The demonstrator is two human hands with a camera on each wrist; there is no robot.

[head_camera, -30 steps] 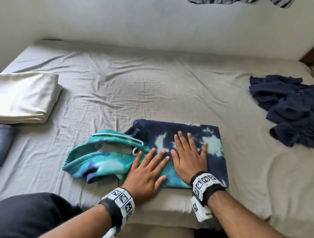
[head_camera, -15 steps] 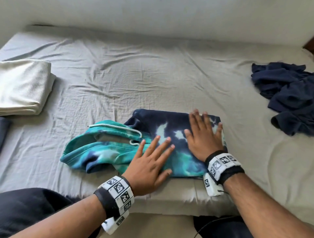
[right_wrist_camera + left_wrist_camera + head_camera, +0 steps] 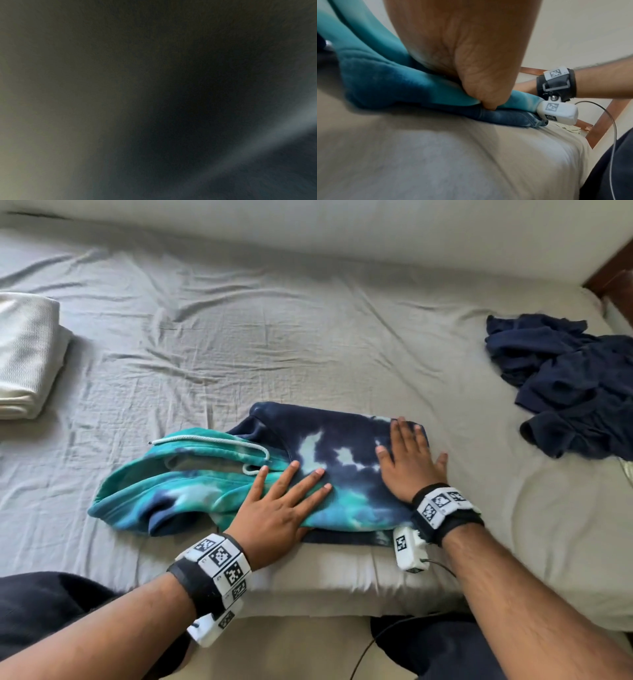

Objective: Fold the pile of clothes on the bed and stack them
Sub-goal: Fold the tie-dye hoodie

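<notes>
Currently blue-teal tie-dye cotton hoodie (image 3: 274, 474) lies under both hands on bed (image 3: 308, 337), long axis left-right. Left hand (image 3: 277, 508) and right hand (image 3: 407, 463) flat, fingers spread, gripping nothing. Unfolded hood just left of left hand, nearer it.

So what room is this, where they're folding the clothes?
Most likely a bedroom. The hands press a tie-dye hoodie flat on a bed with a wrinkled grey sheet, against a plain wall. A navy clothes pile waits nearby.

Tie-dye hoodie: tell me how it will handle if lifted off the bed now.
The tie-dye hoodie is thick and soft, so it would likely sag and unfold. Its hood lies loose to one side and would probably dangle. The drawstring may swing free.
</notes>
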